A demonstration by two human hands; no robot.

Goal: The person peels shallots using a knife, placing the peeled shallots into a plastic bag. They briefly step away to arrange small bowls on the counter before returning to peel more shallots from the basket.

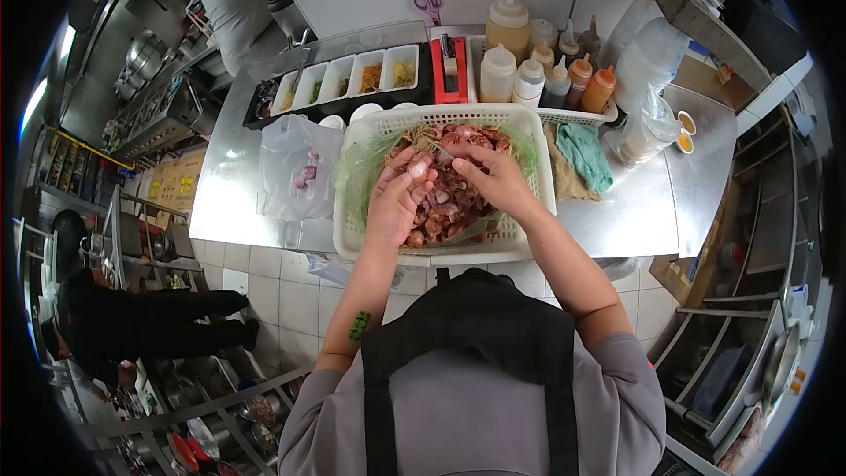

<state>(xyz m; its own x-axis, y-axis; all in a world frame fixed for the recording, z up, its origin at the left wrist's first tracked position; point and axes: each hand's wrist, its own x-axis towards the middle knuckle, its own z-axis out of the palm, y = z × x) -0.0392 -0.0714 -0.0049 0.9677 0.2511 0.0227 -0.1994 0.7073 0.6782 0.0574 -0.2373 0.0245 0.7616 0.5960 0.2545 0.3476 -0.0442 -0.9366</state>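
My left hand (395,198) is closed around a shallot (419,170), pinched between thumb and fingers, with a pale, shiny side showing. Just to its right is my right hand (495,178), its thumb and fingers drawn together near the shallot. Something thin shows at those fingertips, too small to make out. Below both hands, a white plastic basket (441,258) lined with a green bag (354,187) holds a heap of reddish-brown shallots (449,207) with dry skins and roots. Left of the basket, a clear plastic bag (282,154) contains a few purple, peeled-looking shallots (306,178).
Behind the basket stand a black holder with white condiment tubs (361,75), a red tool (450,70) and sauce bottles (527,79). A green cloth (583,157) lies right of the basket. A person in black (150,313) is at left; another in grey (233,9) is behind.
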